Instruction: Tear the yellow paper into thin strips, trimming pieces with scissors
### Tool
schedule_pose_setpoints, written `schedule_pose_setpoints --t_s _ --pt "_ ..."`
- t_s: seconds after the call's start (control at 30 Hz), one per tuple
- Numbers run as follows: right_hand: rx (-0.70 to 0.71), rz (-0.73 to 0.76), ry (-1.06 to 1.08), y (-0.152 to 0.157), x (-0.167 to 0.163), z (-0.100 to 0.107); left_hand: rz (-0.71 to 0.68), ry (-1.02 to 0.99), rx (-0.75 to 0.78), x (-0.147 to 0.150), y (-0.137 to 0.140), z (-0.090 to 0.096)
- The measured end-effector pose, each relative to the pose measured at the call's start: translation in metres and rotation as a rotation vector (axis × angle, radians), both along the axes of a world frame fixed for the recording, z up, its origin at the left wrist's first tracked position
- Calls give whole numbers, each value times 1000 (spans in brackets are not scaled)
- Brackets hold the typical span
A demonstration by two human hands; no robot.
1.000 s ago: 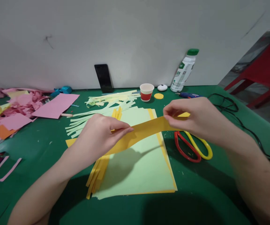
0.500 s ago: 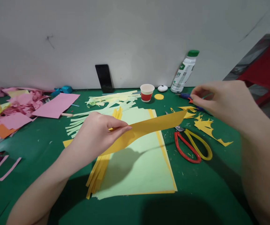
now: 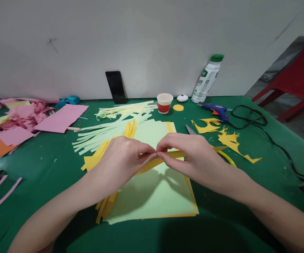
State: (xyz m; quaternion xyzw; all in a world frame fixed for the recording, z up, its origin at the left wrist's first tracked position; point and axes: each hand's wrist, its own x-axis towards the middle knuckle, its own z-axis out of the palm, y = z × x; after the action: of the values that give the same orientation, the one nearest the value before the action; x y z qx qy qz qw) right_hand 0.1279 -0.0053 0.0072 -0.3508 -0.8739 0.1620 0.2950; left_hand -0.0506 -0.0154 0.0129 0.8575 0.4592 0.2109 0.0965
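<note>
Both hands pinch one yellow paper strip [image 3: 149, 166], held above the pale green sheets [image 3: 152, 196]. My left hand [image 3: 124, 160] is closed on it, thumb against forefinger. Close beside those fingertips, my right hand [image 3: 191, 154] pinches the same strip, whose far end sticks out past the knuckles. Under my left hand lies a bundle of narrow yellow strips [image 3: 109, 202] across the left side of the sheets. Yellow paper edges show beneath the green stack. The scissors [image 3: 190, 130] are mostly hidden behind my right hand, with a blade and part of a yellow handle visible.
Beyond the sheets stand a paper cup [image 3: 164, 104], a leaning phone [image 3: 115, 87] and a white bottle [image 3: 207, 79]. A blue glue gun [image 3: 217, 111] with a black cord and yellow scraps [image 3: 231, 140] lie right. Pink paper [image 3: 62, 118] is heaped left.
My right hand has come down and left from near the glue gun to the yellow strip and now pinches it beside my left hand. The glue gun and its cord are uncovered; the scissors are partly covered.
</note>
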Motion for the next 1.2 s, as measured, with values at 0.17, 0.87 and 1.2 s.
schedule_pose_setpoints --t_s 0.17,0.87,1.2 --pt "-29 19 -29 0 2 2 -38 1 58 -2 0 -4" --pt "156 -271 -190 32 34 10 119 63 172 -9 1 13" --pt "219 -527 -192 62 78 12 172 33 246 -18 2 17"
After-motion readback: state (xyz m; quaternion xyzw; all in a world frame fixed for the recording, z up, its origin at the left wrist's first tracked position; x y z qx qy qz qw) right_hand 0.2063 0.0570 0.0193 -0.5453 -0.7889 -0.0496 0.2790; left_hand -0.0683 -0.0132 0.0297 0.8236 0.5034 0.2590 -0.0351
